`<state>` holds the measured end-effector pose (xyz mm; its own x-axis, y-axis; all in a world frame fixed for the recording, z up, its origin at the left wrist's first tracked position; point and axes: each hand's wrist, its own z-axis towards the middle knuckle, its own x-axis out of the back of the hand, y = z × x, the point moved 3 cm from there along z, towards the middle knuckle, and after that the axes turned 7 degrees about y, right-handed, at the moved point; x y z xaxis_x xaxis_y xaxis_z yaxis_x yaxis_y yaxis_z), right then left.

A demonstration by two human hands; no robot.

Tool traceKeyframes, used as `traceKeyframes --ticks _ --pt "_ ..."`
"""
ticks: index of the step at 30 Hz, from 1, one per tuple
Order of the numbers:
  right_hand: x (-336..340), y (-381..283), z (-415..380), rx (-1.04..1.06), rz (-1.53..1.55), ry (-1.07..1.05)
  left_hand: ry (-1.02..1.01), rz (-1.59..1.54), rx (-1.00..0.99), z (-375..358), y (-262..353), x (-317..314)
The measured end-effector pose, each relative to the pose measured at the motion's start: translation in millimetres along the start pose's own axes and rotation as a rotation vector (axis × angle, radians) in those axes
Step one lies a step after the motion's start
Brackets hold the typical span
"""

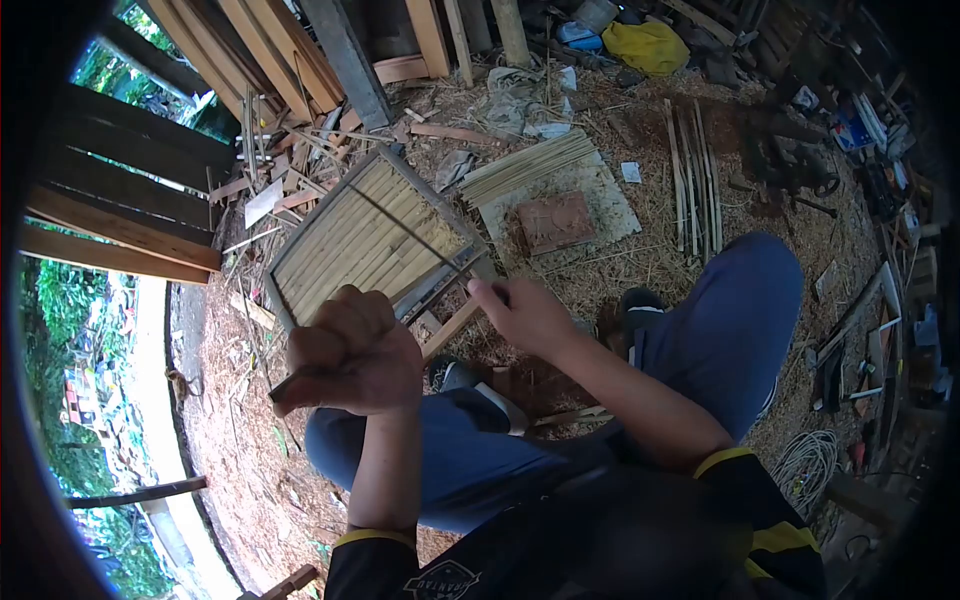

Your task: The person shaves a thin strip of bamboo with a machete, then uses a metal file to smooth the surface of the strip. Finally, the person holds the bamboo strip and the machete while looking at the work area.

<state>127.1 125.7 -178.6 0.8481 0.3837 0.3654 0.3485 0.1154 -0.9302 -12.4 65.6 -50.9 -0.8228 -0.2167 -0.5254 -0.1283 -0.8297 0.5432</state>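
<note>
My left hand (350, 355) is closed in a fist in front of the panel's near left corner. A short dark end of something pokes out by its thumb; the rest is hidden in the fist. My right hand (525, 318) is closed, thumb against fingers, at the near end of a thin dark strip (400, 225). This strip slants up and left across a panel of bamboo slats (350, 240) set in a grey wooden frame (312, 212). Below the right hand, a light wooden piece (452, 330) reaches from the frame toward my feet.
Thin split sticks (530, 165) and a reddish-brown block (556, 221) lie on a pale board (615, 205). Long strips (693, 180) rest to the right. Planks (270, 60) lean at the back left. Coiled wire (803, 468) sits at lower right. Shavings cover the ground.
</note>
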Motion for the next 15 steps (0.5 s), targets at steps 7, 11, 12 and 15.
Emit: traceKeyframes --ticks 7,11,12,15 --pt "-2 16 3 -0.003 0.046 -0.004 -0.045 -0.059 0.023 2 -3 4" --pt "6 42 12 -0.122 -0.022 -0.049 -0.013 -0.034 0.017 9 -4 1" --pt "7 36 12 -0.068 -0.009 -0.005 -0.018 -0.054 0.012 9 -6 1" --pt "2 32 4 -0.038 0.007 0.019 -0.008 -0.022 0.019 6 -4 3"
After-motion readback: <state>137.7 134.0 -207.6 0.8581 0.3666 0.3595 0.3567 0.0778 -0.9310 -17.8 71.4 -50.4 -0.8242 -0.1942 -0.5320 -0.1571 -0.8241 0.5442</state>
